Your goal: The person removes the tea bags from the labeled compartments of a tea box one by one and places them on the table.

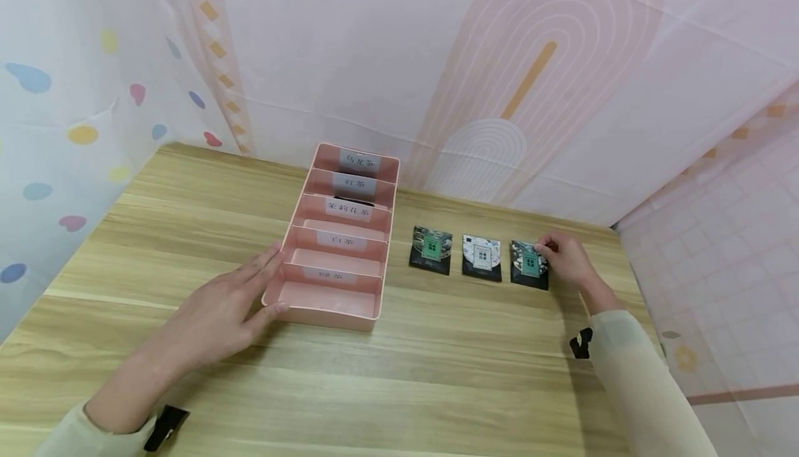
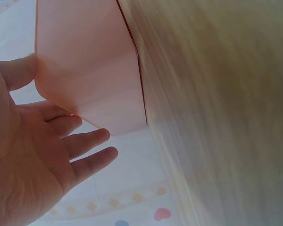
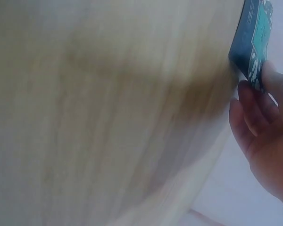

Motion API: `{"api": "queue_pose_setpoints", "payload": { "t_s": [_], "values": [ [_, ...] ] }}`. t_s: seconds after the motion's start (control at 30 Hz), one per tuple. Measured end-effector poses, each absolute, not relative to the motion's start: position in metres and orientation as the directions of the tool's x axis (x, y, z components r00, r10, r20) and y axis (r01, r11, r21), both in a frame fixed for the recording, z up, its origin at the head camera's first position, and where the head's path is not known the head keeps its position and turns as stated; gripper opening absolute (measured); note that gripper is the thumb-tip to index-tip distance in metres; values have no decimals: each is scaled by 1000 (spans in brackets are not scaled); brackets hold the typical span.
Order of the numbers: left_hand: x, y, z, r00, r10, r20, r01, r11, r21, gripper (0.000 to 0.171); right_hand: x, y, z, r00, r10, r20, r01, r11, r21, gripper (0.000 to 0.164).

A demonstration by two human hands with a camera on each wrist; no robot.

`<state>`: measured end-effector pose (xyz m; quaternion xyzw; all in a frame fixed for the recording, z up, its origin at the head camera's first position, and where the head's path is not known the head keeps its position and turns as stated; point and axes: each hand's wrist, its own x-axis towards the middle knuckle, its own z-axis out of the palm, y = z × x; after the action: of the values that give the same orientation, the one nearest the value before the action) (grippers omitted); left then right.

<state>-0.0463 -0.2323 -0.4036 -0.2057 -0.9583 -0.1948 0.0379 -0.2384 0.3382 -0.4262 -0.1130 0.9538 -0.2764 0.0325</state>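
At the right end of a row of three tea packets, my right hand pinches the upper right corner of a black tea packet with a teal label. In the right wrist view, the thumb lies on that packet's face and the fingers are behind its edge. My left hand rests against the near left corner of a pink divided box. Its thumb touches the near rim and its fingers lie along the left side, fairly straight in the left wrist view. The box's compartments carry white labels with Chinese characters.
To the right of the box lie a green-labelled tea packet and a white-and-black tea packet. A dark edge shows inside one of the farther compartments. Patterned cloth hangs behind the wooden table.
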Motion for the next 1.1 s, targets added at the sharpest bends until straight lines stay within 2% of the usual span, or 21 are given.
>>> {"api": "queue_pose_setpoints", "payload": {
  "t_s": [0.53, 1.1],
  "values": [
    [-45, -231, -404, -909, 381, 169, 417, 841, 345, 73, -243, 341, -435, -964, -267, 14, -238, 833, -500, 11],
    [-45, -231, -404, -911, 379, 160, 411, 840, 354, 73, -243, 340, -434, -972, -233, -40, -183, 850, -494, 14]
  ]
}}
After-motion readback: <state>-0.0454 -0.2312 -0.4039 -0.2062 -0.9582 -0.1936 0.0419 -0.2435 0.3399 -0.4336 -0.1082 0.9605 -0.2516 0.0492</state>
